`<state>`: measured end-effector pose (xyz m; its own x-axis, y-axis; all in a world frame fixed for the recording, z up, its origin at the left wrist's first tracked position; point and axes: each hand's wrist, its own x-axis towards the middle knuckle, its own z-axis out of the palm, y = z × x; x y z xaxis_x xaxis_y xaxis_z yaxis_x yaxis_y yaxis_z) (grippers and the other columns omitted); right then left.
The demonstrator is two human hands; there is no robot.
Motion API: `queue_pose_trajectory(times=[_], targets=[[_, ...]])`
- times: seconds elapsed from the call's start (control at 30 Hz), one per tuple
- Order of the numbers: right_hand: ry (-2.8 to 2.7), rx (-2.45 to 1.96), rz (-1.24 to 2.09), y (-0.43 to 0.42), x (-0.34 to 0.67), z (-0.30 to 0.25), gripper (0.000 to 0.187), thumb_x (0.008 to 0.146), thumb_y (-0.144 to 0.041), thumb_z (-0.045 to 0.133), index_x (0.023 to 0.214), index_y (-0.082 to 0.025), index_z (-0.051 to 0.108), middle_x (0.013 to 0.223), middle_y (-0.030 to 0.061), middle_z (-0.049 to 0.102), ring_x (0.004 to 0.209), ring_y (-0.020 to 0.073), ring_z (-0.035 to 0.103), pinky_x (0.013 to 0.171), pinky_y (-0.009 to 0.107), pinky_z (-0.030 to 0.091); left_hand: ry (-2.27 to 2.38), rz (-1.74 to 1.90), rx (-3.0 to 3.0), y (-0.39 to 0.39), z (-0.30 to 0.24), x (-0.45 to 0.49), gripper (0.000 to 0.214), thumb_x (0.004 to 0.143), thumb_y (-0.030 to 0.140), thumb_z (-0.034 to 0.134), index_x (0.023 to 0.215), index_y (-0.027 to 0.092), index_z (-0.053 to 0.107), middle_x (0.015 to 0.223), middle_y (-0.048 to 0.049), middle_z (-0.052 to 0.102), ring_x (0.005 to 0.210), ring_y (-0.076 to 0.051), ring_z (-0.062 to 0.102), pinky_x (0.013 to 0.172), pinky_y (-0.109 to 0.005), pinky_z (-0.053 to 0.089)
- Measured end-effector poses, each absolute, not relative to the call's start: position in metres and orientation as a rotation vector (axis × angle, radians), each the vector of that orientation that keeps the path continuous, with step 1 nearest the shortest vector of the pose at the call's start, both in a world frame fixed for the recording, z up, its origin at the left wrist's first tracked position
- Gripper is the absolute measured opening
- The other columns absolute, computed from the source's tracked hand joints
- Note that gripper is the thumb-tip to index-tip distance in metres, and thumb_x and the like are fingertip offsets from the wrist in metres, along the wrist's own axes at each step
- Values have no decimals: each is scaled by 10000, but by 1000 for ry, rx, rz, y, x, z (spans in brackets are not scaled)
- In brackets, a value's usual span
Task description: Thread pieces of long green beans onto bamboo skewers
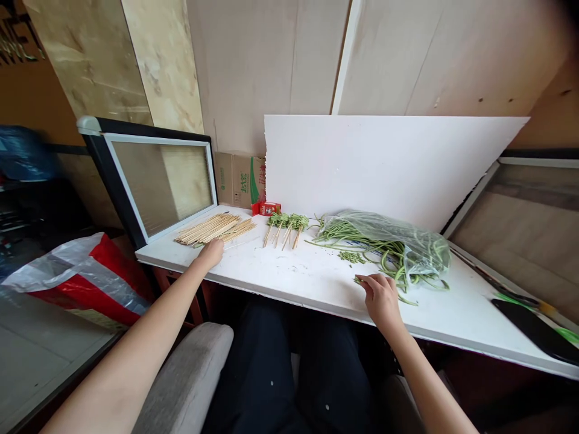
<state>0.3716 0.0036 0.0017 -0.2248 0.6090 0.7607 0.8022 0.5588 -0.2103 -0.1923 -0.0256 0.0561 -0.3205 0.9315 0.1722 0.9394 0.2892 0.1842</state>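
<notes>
Fingers of the left hand point(211, 251) are curled at the near edge of the bamboo skewers point(215, 228), no stick visibly clamped. A coiled green bean point(359, 280) is pinched under the right hand point(381, 296), beside the bean bag point(389, 241). One skewer should be separated cleanly while the coil is kept tight.

Soft, even daylight; sharp centre, edges bowed and dim.
</notes>
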Motion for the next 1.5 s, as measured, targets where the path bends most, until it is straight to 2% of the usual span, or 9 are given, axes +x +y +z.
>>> queue_pose_trajectory(times=[0.13, 0.3, 0.47, 0.8, 0.9, 1.03, 1.27, 1.4, 1.5], targets=[[-1834, -1131, -4, 5, 369, 6, 449, 1041, -517, 511, 1030, -194, 824, 985, 146, 750, 913, 302, 647, 884, 502, 501, -2458, -379, -1741, -40, 67, -179, 267, 871, 107, 557, 1056, 138, 747, 1188, -186, 754, 1082, -307, 723, 922, -343, 537], [-1621, -1170, 502, 3, 362, 11, 575, 891, -704, 660, 1046, -177, 827, 1105, 186, 812, 948, 336, 739, 795, 459, 578, -2230, -674, -1891, -40, 61, -138, 549, 877, 40, 494, 1377, 230, 617, 1077, -85, 771, 1034, -264, 722, 927, -335, 535], [-1503, -1163, 683, -3, 358, 13, 611, 760, -728, 803, 1042, -186, 839, 1112, 170, 823, 991, 360, 761, 907, 498, 578, -2084, -888, -2285, -28, 34, -68, 471, 864, -27, 420, 1238, 190, 605, 1119, -103, 727, 1045, -202, 703, 968, -308, 521], [-1253, -1082, 1079, 21, 358, 6, 656, 644, -675, 919, 1055, -174, 817, 993, 129, 814, 867, 257, 710, 720, 346, 529, -2002, -734, -2453, -29, 10, 1, 163, 1030, 233, 395, 1045, 238, 557, 897, -83, 745, 911, -295, 721, 915, -399, 459], [-1232, -1034, 1129, 27, 353, 3, 666, 614, -696, 924, 1034, -191, 815, 998, 119, 809, 837, 237, 695, 727, 348, 543, -1959, -771, -2422, -33, 7, -5, 369, 1101, 434, 319, 947, 242, 594, 873, -80, 764, 871, -286, 722, 902, -399, 457], [-1187, -967, 1190, 28, 351, -1, 625, 591, -696, 939, 976, -220, 814, 985, 102, 802, 847, 231, 690, 780, 359, 565, -1898, -841, -2425, -35, 3, -13, 569, 1118, 517, 230, 799, 229, 603, 741, -67, 731, 730, -266, 680, 897, -412, 452], [-1146, -895, 1233, 26, 357, 1, 578, 599, -650, 957, 984, -245, 807, 989, 77, 790, 850, 218, 695, 815, 354, 579, -1756, -965, -2527, -20, 5, 1, 268, 1035, 224, 361, 983, 242, 623, 958, -53, 781, 832, -247, 682, 905, -397, 437], [-1130, -890, 1213, 27, 360, -3, 573, 615, -650, 946, 991, -247, 791, 973, 71, 783, 856, 217, 701, 824, 354, 580, -1735, -1002, -2587, -12, 0, 13, 317, 884, 39, 396, 1006, 242, 606, 875, -45, 707, 790, -222, 634, 810, -353, 449], [-1122, -894, 1198, 29, 361, -7, 574, 608, -667, 940, 973, -252, 786, 975, 71, 785, 890, 232, 709, 848, 365, 578, -1764, -1146, -2610, -14, -9, 14, 299, 893, 41, 391, 1002, 231, 595, 966, -72, 689, 850, -219, 638, 756, -327, 465]])
